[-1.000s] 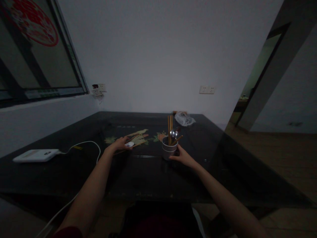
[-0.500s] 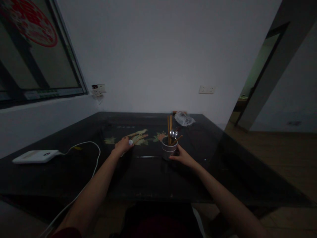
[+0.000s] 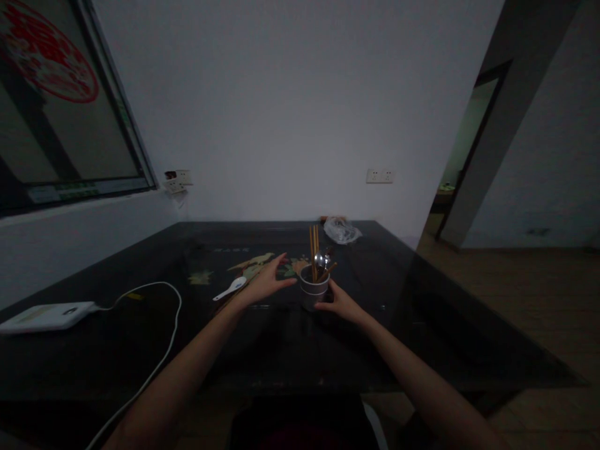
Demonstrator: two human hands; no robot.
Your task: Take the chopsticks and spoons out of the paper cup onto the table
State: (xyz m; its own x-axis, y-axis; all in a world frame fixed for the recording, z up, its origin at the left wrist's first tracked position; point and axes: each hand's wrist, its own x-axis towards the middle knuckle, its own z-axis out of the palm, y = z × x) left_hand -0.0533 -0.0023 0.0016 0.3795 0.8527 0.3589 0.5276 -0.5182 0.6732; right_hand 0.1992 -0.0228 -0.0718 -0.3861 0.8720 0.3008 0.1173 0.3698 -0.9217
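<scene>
A small white cup (image 3: 313,296) stands on the dark glass table (image 3: 422,325). It holds upright wooden chopsticks (image 3: 313,245) and a metal spoon (image 3: 319,257). My right hand (image 3: 340,304) is wrapped round the cup's right side. My left hand (image 3: 270,282) has its fingers stretched out, and their tips almost reach the cup's left rim; nothing shows in it. A white ceramic spoon (image 3: 229,289) lies on the table just left of that hand. A thin wooden stick, perhaps chopsticks, lies partly hidden under my left wrist.
A flat white device (image 3: 44,315) sits at the table's left edge, and its white cable (image 3: 162,297) loops toward me. A crumpled plastic bag (image 3: 342,230) lies at the far edge. The table abuts walls at left and back; a doorway opens at right.
My left hand let go of the white spoon, which now lies on the table, and moved right to the cup. My right hand has stayed on the cup.
</scene>
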